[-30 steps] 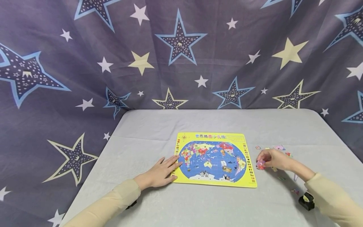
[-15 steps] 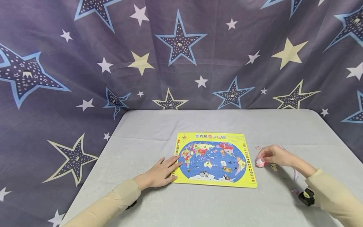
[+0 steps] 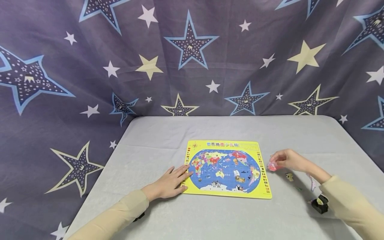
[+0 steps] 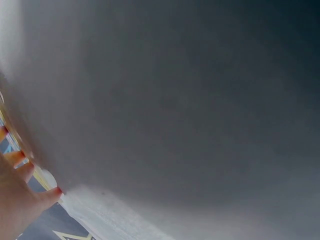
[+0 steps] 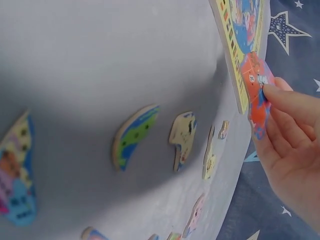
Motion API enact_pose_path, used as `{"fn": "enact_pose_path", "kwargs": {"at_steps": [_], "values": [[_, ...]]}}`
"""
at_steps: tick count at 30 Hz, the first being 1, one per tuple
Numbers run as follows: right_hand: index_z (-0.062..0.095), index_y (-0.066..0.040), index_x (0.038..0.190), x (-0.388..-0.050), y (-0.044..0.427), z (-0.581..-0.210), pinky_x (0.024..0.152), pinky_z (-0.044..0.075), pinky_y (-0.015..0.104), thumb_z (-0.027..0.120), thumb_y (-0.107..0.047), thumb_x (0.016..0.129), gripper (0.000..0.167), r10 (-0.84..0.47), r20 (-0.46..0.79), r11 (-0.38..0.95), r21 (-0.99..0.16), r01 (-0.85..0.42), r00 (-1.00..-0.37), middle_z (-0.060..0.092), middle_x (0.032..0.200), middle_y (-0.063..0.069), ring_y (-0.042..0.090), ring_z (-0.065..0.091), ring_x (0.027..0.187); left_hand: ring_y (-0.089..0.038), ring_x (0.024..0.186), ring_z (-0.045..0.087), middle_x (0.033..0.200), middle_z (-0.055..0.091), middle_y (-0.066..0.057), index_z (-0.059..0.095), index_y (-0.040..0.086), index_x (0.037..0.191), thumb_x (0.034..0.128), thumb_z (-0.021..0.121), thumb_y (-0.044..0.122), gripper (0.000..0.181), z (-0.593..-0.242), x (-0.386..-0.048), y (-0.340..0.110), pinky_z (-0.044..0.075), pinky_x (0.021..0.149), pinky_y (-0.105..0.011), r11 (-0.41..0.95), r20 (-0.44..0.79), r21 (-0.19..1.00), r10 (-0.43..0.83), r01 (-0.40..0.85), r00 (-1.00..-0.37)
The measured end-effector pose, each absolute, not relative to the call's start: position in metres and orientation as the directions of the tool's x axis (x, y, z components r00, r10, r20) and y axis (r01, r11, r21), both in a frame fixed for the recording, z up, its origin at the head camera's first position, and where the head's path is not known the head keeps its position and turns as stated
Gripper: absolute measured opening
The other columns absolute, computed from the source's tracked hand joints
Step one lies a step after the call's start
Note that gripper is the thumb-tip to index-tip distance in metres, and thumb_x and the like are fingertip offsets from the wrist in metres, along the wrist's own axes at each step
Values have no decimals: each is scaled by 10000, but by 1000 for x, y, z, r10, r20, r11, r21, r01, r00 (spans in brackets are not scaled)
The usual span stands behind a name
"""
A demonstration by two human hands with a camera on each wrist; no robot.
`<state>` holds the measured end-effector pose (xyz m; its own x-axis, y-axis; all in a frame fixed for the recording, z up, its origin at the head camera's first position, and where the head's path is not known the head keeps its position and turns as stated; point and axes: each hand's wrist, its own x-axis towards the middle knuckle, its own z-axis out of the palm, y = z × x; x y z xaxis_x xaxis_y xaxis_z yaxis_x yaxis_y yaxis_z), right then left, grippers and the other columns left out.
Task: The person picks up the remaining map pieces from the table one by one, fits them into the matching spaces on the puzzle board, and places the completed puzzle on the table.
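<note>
A yellow-bordered world map puzzle board (image 3: 228,196) lies flat on the table in the head view. My left hand (image 3: 168,182) rests with spread, straight fingers on the board's left edge; the left wrist view catches only part of that hand (image 4: 20,200). Just off the board's right edge, my right hand (image 3: 291,161) pinches a red puzzle piece (image 3: 273,166). In the right wrist view the piece (image 5: 257,92) is red-orange with blue edges, held between thumb and fingers above the table.
Loose puzzle pieces lie beneath the right forearm: a yellowish one (image 5: 184,137), a green and blue one (image 5: 134,136), a multicoloured one (image 5: 19,175), and several others. A black wrist device (image 3: 319,204) sits under the right sleeve. Star-patterned cloth (image 3: 192,76) hangs behind the table (image 3: 168,133).
My right hand has lifted the red piece slightly and shifted it left toward the board, turning it on the way. The left hand and the board have stayed put.
</note>
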<state>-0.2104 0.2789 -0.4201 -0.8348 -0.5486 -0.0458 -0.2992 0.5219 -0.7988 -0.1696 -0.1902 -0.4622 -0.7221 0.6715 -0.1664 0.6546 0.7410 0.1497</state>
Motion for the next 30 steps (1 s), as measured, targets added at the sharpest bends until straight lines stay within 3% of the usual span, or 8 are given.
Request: {"fn": "enact_pose_path", "kwargs": {"at_steps": [13,30], "values": [[629,75,927,-225,260,-426,638,499,249,562,63,761,179,-471,-74,579,-778,-245,-879,654,865,156,165,616,749,-178,1349,88,1485,92,-31,187,224,1427,917,273,518,595,-461,-170,-190,129,1031,-511,737,-162,155,676,658,-719],[656,45,916,-245,219,-429,679,484,225,599,37,760,166,-444,-9,597,-749,-288,-896,648,895,147,207,607,798,-162,1350,80,1486,92,-21,190,225,1426,919,281,509,588,-462,-169,-190,131,1032,-508,736,-161,153,676,659,-719]]}}
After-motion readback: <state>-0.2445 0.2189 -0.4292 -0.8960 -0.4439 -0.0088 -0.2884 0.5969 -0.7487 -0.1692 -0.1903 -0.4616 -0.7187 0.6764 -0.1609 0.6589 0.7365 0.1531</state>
